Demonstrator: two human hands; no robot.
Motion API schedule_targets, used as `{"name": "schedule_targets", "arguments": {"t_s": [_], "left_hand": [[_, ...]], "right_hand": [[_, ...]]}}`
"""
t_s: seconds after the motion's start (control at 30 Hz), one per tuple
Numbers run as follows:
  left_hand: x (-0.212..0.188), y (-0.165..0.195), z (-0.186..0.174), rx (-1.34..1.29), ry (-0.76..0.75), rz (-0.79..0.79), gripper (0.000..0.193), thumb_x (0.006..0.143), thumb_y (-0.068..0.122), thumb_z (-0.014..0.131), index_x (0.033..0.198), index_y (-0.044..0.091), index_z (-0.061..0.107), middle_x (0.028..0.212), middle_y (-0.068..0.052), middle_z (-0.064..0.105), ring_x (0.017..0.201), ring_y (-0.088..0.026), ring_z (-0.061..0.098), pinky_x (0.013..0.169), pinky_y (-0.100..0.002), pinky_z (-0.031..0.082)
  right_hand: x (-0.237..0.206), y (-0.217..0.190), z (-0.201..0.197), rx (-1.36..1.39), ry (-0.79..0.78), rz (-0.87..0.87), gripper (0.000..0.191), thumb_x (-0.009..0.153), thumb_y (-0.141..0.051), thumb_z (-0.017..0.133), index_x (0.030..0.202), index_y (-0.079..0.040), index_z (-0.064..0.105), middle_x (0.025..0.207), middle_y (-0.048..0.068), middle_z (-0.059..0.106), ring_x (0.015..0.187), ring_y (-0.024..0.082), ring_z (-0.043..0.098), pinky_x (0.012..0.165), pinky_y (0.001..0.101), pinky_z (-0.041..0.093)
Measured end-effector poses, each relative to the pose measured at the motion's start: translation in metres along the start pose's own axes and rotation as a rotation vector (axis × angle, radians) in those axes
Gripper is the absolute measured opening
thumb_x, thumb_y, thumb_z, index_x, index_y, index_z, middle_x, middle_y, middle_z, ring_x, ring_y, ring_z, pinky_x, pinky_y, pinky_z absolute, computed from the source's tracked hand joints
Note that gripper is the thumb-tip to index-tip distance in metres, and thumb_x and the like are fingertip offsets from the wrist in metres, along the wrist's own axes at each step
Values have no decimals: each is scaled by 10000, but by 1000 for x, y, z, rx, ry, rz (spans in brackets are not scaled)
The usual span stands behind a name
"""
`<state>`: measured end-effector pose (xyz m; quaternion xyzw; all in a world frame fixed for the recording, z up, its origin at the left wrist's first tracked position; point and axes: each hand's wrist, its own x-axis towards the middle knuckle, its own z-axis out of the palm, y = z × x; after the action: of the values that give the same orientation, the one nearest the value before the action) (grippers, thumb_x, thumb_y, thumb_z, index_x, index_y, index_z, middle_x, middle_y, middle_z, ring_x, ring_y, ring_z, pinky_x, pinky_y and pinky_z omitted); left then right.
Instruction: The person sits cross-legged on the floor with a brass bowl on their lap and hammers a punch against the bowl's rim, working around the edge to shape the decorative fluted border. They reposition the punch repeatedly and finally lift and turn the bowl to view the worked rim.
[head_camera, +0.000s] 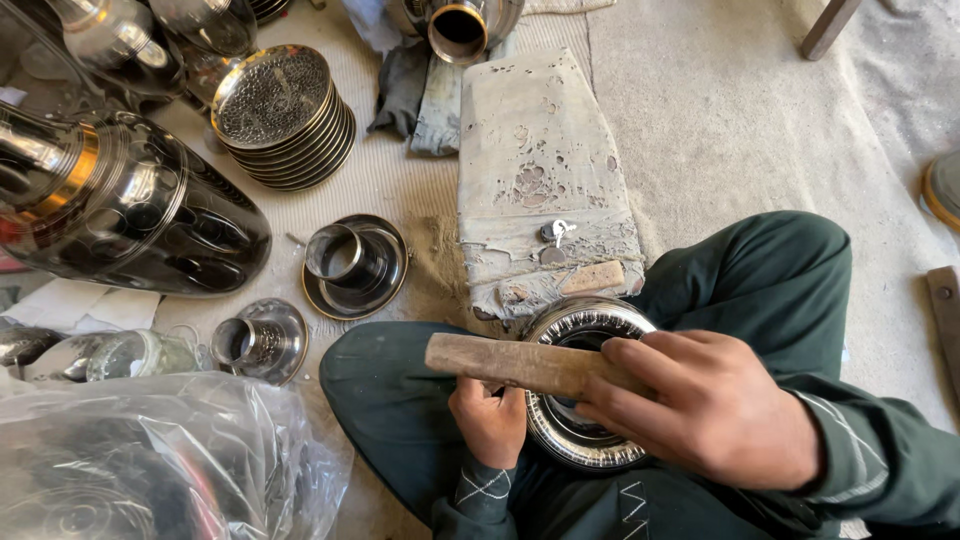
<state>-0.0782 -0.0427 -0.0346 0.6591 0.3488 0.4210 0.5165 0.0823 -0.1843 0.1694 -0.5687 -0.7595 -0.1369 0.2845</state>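
My right hand (705, 405) grips a flat wooden bar (500, 360) that lies across a round, shiny patterned metal ring (585, 325). The ring rests in my lap between my crossed legs in dark green trousers. My left hand (488, 420) holds the ring's left edge from below, partly hidden under the bar. Just beyond the ring stands a worn, pitted block (540, 170) wrapped in grey cloth, with small metal bits (553, 232) and a short wooden piece (592, 277) on its near end.
On the floor to the left are a stack of perforated metal discs (282, 110), two collared metal fittings (352, 265) (258, 340), a large dark polished vessel (120, 200) and a clear plastic bag (150, 455). Another metal vessel (458, 25) lies at the top.
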Motion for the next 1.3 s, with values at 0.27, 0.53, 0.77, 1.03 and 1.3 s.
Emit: {"name": "schedule_targets", "arguments": {"t_s": [0.27, 0.53, 0.77, 1.03, 1.3], "left_hand": [[-2, -9, -4, 67, -40, 80, 194, 785, 16, 742, 937, -65, 654, 840, -168, 768, 785, -239, 779, 699, -342, 600], [1, -6, -3, 134, -94, 205, 208, 824, 28, 749, 1006, -35, 670, 890, -183, 771, 812, -297, 790, 711, -375, 609], [1, 8, -8, 249, -101, 319, 204, 846, 64, 806, 987, 11, 670, 889, -127, 747, 812, -210, 742, 743, -316, 597], [4, -4, -30, -171, -9, -85, 247, 986, 72, 654, 1177, -24, 531, 932, -100, 672, 850, -169, 724, 804, -309, 606], [-25, -28, -28, -18, -115, -188, 231, 1037, 164, 517, 1177, -19, 538, 967, -72, 686, 905, -124, 685, 823, -273, 539]], "right_hand": [[-5, 1, -1, 77, 109, 40, 307, 815, -223, 876, 956, -25, 688, 927, 154, 688, 656, 234, 688, 525, 346, 536], [-15, -1, 0, 99, 136, 129, 323, 765, -216, 886, 956, -27, 707, 917, 158, 701, 677, 228, 697, 540, 343, 543], [-58, 7, 17, 191, 181, 325, 290, 773, -199, 852, 978, -40, 722, 956, 125, 716, 815, 220, 748, 675, 321, 607], [-158, 13, 73, 832, 350, 1111, 386, 1007, -139, 577, 1347, 38, 629, 1082, 101, 735, 954, 139, 697, 846, 279, 559], [-192, 7, 80, 629, 176, 1237, 435, 848, -190, 736, 1233, -24, 618, 893, 80, 789, 727, 124, 719, 637, 292, 581]]}}
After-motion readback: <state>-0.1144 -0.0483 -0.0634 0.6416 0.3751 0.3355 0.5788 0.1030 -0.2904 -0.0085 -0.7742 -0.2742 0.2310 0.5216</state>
